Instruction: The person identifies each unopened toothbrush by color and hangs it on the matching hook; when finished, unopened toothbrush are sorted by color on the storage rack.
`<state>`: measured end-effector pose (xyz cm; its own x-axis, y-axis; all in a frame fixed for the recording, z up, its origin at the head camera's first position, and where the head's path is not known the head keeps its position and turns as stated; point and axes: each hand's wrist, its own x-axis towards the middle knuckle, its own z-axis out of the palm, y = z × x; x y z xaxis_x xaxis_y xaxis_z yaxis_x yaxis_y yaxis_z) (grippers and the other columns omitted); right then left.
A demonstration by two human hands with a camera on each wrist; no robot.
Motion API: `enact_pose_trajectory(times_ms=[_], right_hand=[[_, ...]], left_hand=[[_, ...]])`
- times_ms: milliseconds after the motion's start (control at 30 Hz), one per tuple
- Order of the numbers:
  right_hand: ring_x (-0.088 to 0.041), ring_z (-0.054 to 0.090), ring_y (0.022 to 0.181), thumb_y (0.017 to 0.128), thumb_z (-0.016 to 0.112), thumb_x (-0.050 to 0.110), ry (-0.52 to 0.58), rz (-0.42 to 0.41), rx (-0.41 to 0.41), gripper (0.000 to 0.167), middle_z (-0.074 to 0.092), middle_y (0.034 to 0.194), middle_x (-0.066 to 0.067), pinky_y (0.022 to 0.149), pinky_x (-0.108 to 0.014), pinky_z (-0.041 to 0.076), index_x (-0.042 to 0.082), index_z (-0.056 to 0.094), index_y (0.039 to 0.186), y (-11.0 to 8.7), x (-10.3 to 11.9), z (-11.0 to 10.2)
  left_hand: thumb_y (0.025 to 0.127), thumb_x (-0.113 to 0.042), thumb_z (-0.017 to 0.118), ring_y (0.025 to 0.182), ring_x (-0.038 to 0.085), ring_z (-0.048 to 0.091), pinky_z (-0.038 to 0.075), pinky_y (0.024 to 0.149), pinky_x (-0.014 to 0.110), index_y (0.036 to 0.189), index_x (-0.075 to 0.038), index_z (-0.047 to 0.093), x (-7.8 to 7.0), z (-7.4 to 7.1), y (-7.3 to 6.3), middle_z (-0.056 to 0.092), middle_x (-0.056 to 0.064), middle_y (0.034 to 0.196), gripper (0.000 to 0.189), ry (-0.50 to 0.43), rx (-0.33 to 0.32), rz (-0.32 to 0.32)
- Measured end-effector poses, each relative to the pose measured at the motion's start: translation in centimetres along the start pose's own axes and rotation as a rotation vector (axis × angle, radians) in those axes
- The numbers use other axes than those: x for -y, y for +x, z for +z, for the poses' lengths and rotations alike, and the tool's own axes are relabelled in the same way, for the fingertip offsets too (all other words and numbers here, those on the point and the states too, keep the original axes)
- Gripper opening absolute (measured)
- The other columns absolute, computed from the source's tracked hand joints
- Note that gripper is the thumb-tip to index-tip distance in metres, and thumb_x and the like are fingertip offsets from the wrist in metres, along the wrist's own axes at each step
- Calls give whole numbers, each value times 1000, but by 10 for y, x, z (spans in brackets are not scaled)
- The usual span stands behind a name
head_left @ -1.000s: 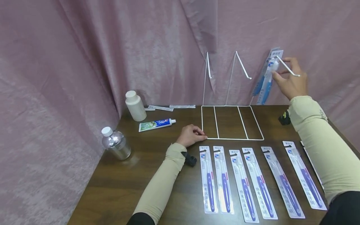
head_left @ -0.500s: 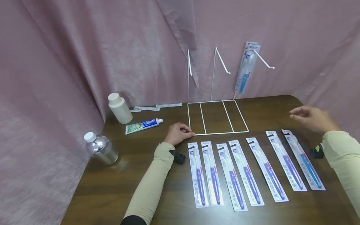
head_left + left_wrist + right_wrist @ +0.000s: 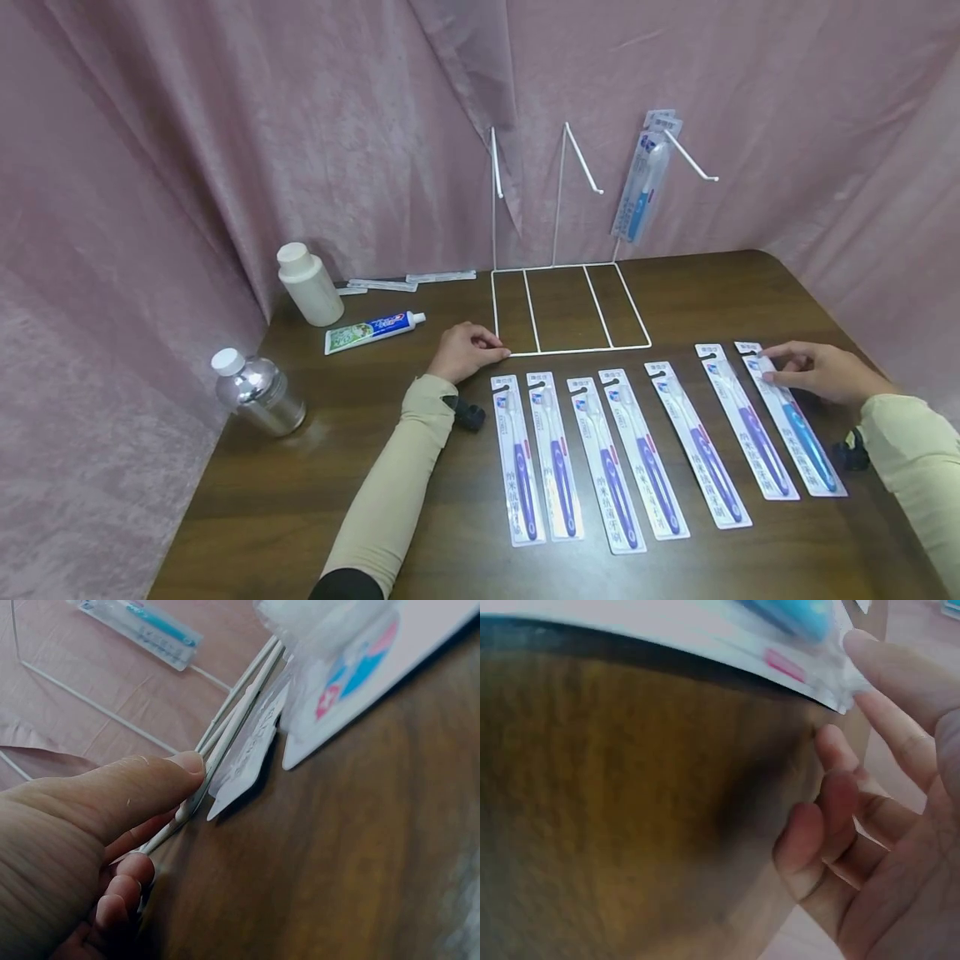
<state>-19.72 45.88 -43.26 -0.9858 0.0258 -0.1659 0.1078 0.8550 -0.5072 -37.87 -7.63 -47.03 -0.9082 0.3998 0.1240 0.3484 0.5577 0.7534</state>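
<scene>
My left hand (image 3: pixel 467 353) pinches the front left corner of a white wire display rack (image 3: pixel 577 351) between thumb and fingers. In the left wrist view the thumb (image 3: pixel 142 784) lies over the rack's wire. At the far right of a row of packaged toothbrushes, my right hand (image 3: pixel 828 372) has its thumb and forefinger at the upper part of a blue packaged toothbrush (image 3: pixel 802 437), which lies flat on the table. The right wrist view shows thumb and forefinger at the pack's edge, the other fingers curled. Blue packaged toothbrushes (image 3: pixel 643 187) hang on the rack's right hook (image 3: pixel 693 158).
Several purple packaged toothbrushes (image 3: pixel 701 450) lie in a row on the table. To the left are a toothpaste tube (image 3: pixel 371 332), a white bottle (image 3: pixel 311 287) and a silver bottle (image 3: pixel 262 396). Flat white packets (image 3: pixel 441 277) lie by the pink curtain (image 3: pixel 360 125).
My right hand has left the packs on the right hook and come down to the blue packaged toothbrush on the table. My left hand stays on the rack's corner. The head view has shifted.
</scene>
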Motion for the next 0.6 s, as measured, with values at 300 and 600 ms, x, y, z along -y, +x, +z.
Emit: enact_pose_trajectory(times_ms=[300,600], right_hand=[[-26,69,89,100,75,31,16,-71,-143,51,74,107,-24,68,-39,53,0,62,139,5,-2,-4],[6,49,58,94,82,16,-53,-249,-646,39,74,84,-20,49,-18,36,3,74,129,6,79,-43]], left_hand=[[83,-28,93,83,15,58,47,75,29,89,-14,81,-1,0,1,65,0,88,19,2,7,3],[83,-29,93,84,16,58,47,75,30,91,-15,81,0,0,1,64,1,88,20,-6,13,-24]])
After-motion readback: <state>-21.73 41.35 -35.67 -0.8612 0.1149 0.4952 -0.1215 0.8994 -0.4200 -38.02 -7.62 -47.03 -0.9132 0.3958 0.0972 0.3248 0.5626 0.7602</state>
